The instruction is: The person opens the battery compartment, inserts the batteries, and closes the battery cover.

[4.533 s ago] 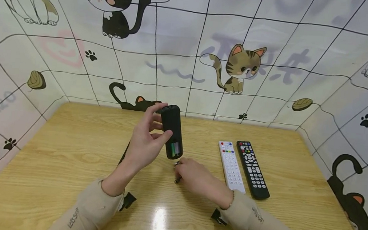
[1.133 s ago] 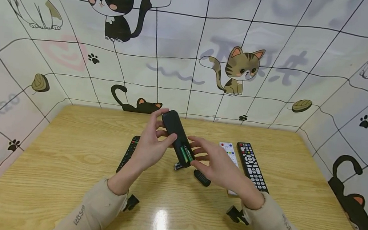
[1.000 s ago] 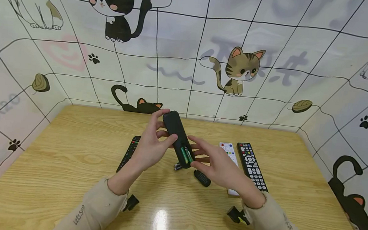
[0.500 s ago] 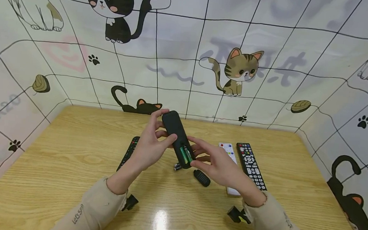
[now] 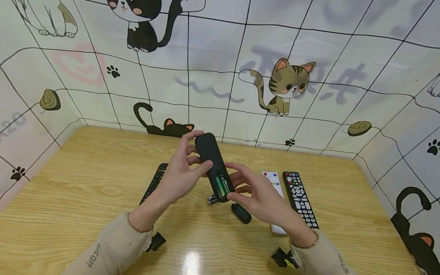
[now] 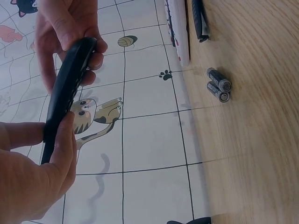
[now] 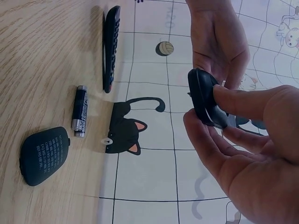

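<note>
My left hand (image 5: 181, 171) grips a black remote control (image 5: 205, 148) by its upper part, thumb across its back. The remote's back faces the head camera, tilted, with its lower end toward the right. Green batteries (image 5: 222, 185) sit in the uncovered compartment at that end. My right hand (image 5: 260, 195) pinches the lower end between thumb and fingers. Below the remote, two dark loose batteries (image 6: 219, 85) lie side by side on the table. The black battery cover (image 5: 241, 213) rests nearby; lettering on it shows in the right wrist view.
Left of the hands lies another black remote (image 5: 154, 184), partly behind my left wrist. A white remote (image 5: 273, 179) and a black remote with white buttons (image 5: 302, 197) lie on the right, partly behind my right arm. A cat-patterned wall covering (image 5: 209, 80) borders the wooden table (image 5: 93, 196).
Since the oldest frame, my right hand has risen from the tabletop to the remote's lower end, leaving loose batteries below. The remote has tilted further. Over the last second both hands stay nearly still.
</note>
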